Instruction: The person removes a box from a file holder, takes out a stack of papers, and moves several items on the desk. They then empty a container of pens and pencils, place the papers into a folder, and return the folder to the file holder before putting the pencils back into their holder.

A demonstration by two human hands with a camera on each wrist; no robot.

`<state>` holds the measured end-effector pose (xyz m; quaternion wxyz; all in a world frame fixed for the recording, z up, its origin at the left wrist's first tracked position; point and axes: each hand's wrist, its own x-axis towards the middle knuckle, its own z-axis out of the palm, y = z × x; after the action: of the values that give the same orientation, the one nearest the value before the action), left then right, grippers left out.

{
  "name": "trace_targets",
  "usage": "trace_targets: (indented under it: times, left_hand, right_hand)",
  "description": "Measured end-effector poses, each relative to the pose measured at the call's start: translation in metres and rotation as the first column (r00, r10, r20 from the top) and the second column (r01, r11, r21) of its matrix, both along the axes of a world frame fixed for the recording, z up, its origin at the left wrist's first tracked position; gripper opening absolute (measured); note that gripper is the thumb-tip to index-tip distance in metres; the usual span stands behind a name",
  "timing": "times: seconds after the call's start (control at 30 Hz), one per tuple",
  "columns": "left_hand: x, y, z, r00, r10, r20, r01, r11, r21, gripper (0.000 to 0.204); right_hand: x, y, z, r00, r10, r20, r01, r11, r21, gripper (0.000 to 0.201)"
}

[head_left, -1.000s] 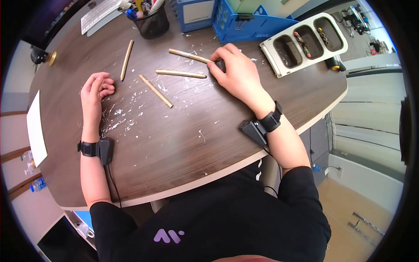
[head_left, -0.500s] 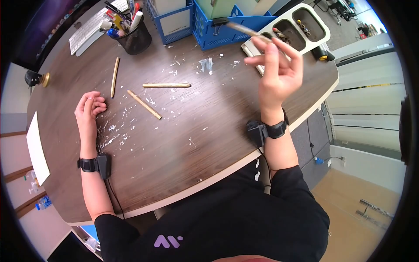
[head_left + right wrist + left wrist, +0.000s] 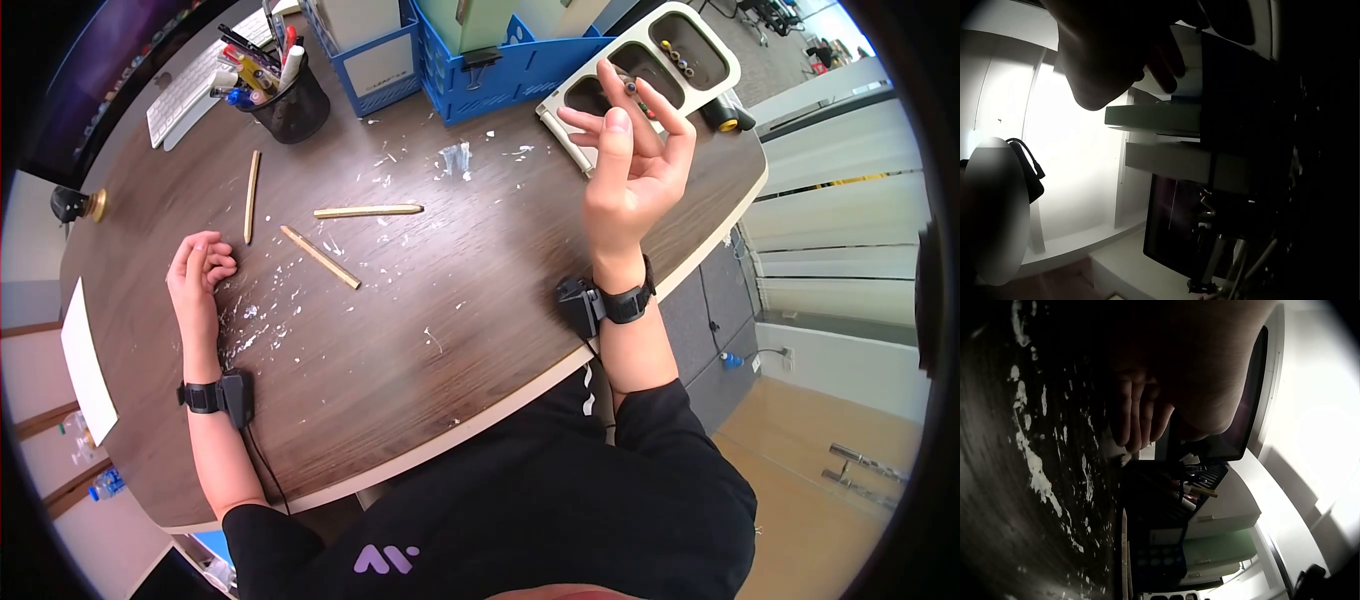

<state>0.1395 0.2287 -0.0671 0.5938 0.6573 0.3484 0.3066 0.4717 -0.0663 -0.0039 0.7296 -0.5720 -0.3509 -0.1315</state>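
My right hand (image 3: 640,185) is raised over the right of the desk, palm turned up. Its thumb and fingers pinch a pencil (image 3: 630,88), seen nearly end-on with its dark tip showing; the fingers hide most of the shaft. My left hand (image 3: 203,270) rests on the desk at the left, fingers loosely curled and holding nothing. Near it lie a pencil (image 3: 252,198) pointing away, a slanted pencil (image 3: 320,257) and a crosswise pencil (image 3: 368,211). In the dark right wrist view, the fingers (image 3: 1166,65) show only as a silhouette.
Behind the right hand stands a light tray (image 3: 733,70) with dark compartments holding small coloured items. Blue file holders (image 3: 500,85) and a black mesh pen cup (image 3: 295,105) line the back, beside a keyboard (image 3: 185,105). White scraps (image 3: 250,330) litter the desk.
My right hand has lifted a pencil off the desk, moved right and turned palm up, then nearly stopped. My left hand stays resting. The head view has shifted.
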Motion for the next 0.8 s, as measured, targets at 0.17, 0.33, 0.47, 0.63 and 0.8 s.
trace_targets:
  times: [0.17, 0.33, 0.47, 0.63, 0.8]
  left_hand:
    - [-0.002, 0.003, -0.002, 1.000, -0.012, 0.018, 0.013, 1.000, -0.012, 0.027]
    - [-0.002, 0.004, -0.003, 1.000, -0.025, 0.014, 0.025, 1.000, -0.005, 0.027]
    - [-0.002, 0.003, -0.003, 0.999, -0.022, 0.023, 0.022, 1.000, -0.006, 0.026]
    - [-0.003, 0.005, -0.004, 0.999, -0.035, 0.013, 0.035, 0.999, -0.003, 0.027]
    - [-0.003, 0.005, -0.004, 1.000, -0.025, 0.014, 0.025, 1.000, -0.009, 0.027]
  right_hand:
    - [0.007, -0.003, 0.001, 0.999, 0.008, -0.035, -0.007, 1.000, 0.012, 0.027]
    - [0.007, -0.005, 0.001, 1.000, 0.017, -0.017, -0.016, 1.000, 0.021, 0.026]
    - [0.019, -0.004, 0.002, 0.973, 0.096, -0.209, -0.095, 0.995, 0.016, 0.027]
    - [0.037, -0.007, -0.004, 0.949, 0.096, -0.299, -0.082, 0.995, 0.060, 0.032]
    - [0.028, -0.004, -0.003, 0.941, 0.173, -0.292, -0.161, 0.985, 0.064, 0.043]
